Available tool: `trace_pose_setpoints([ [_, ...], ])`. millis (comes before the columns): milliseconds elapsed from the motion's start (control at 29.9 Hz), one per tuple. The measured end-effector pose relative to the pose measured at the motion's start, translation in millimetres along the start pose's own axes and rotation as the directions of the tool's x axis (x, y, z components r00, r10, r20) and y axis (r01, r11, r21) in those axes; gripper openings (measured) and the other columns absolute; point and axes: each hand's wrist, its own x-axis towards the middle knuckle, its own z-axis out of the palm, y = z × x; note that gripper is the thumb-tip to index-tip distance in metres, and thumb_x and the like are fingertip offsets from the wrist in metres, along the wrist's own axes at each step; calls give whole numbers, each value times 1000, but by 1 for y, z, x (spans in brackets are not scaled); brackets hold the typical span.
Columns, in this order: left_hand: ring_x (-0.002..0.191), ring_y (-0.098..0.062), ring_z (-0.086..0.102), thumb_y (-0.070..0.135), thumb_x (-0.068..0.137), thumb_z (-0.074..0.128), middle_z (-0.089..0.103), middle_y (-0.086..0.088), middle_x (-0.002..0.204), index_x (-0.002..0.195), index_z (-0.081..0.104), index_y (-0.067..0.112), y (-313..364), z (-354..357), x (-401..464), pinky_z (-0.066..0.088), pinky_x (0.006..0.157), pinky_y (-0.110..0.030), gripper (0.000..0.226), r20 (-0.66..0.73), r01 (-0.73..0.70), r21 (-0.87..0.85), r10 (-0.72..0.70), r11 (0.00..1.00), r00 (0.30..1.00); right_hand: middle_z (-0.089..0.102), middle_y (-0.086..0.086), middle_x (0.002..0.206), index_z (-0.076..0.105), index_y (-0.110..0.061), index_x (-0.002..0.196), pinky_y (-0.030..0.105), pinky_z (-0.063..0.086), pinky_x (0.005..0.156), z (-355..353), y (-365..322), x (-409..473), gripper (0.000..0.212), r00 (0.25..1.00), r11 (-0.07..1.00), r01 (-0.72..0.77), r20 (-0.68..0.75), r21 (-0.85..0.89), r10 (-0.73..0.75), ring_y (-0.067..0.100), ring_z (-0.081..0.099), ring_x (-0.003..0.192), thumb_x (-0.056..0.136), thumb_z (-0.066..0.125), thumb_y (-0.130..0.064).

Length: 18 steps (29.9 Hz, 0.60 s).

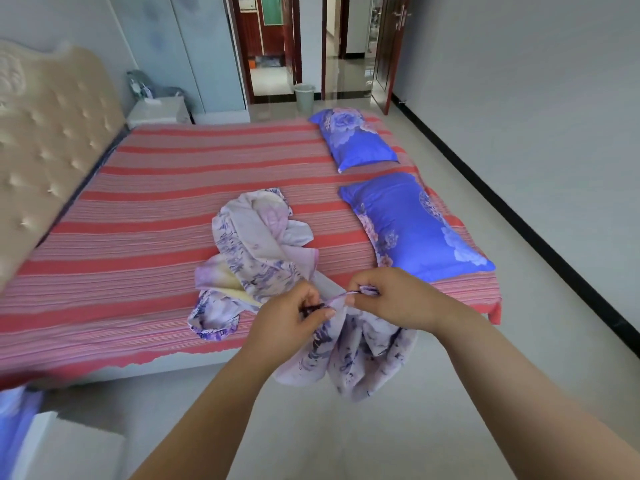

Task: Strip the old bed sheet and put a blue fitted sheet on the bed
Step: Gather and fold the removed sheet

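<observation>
Already both my left hand (294, 315) and right hand (388, 299) pinched the floral sheet's (256, 251) hem; the striped cover (138, 202) lay bare, nothing fitted yet.

Bright, even daylight fills the room, with few hard shadows — the floor (332, 427) shows only faint shade beneath the arms. Glare gleams on the polished tiles beyond the doorway (341, 69). The wide lens bends lines at the edges, and the headboard (48, 140) smears with blur — the whole view is slightly soft.
</observation>
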Motion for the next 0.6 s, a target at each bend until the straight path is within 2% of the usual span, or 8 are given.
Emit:
trace_pose_setpoints([
  [67, 62, -4, 49, 37, 83, 69, 53, 13, 69, 79, 47, 26, -4, 1, -4, 42, 59, -26, 25, -90, -40, 45, 44, 998, 995, 61, -10, 76, 61, -29, 79, 26, 46, 74, -6, -4, -2, 16, 999, 1000, -20, -47, -3, 19, 5, 54, 73, 88, 60, -43],
  [200, 69, -6, 51, 43, 86, 55, 59, 13, 78, 84, 50, 29, -7, 12, -3, 45, 56, -24, 15, -250, -199, 115, 223, 973, 942, 59, -15, 72, 60, -33, 76, 23, 43, 71, -13, -11, -4, 13, 994, 1000, -22, -106, 16, 24, -4, 52, 70, 87, 62, -40],
  [267, 73, -7, 54, 36, 89, 53, 62, 10, 83, 88, 55, 26, -3, 18, 0, 45, 59, -24, 10, -306, -265, 145, 298, 953, 904, 61, -15, 74, 61, -34, 75, 26, 47, 75, -14, -14, -4, 14, 992, 1000, -23, -123, 15, 25, -1, 54, 73, 87, 62, -41],
  [334, 79, -10, 57, 25, 90, 56, 65, 5, 87, 88, 64, 18, 4, 22, 3, 43, 65, -16, 11, -384, -334, 198, 386, 922, 839, 62, -15, 75, 61, -35, 75, 28, 48, 77, -15, -15, -5, 14, 991, 999, -33, -132, 25, 36, 1, 55, 76, 87, 62, -42],
  [401, 86, -11, 58, 18, 90, 58, 68, 0, 90, 84, 70, 10, 9, 24, 5, 40, 77, -11, 15, -464, -400, 291, 494, 869, 736, 60, -15, 72, 60, -35, 73, 29, 47, 76, -14, -16, -6, 16, 990, 999, -36, -138, 36, 41, 3, 54, 74, 87, 62, -42],
  [468, 88, -12, 57, 17, 91, 58, 68, -4, 88, 81, 71, 6, 9, 26, 6, 42, 82, -15, 20, -506, -426, 357, 555, 831, 660, 58, -14, 69, 59, -34, 71, 31, 47, 75, -14, -16, -7, 18, 987, 998, -39, -152, 39, 45, 4, 53, 72, 87, 62, -42],
  [535, 84, -13, 57, 20, 92, 59, 67, -3, 85, 79, 71, 7, 3, 29, 6, 45, 77, -19, 21, -523, -388, 369, 534, 844, 664, 60, -12, 71, 60, -34, 73, 32, 49, 76, -14, -15, -7, 16, 984, 998, -48, -167, 46, 55, 6, 54, 72, 87, 62, -41],
  [601, 82, -12, 58, 25, 91, 60, 65, -1, 87, 81, 71, 11, -8, 35, 4, 43, 72, -17, 20, -520, -298, 327, 434, 897, 736, 62, -11, 74, 61, -33, 76, 32, 50, 77, -15, -14, -7, 13, 982, 997, -56, -177, 53, 64, 7, 56, 74, 87, 61, -40],
])
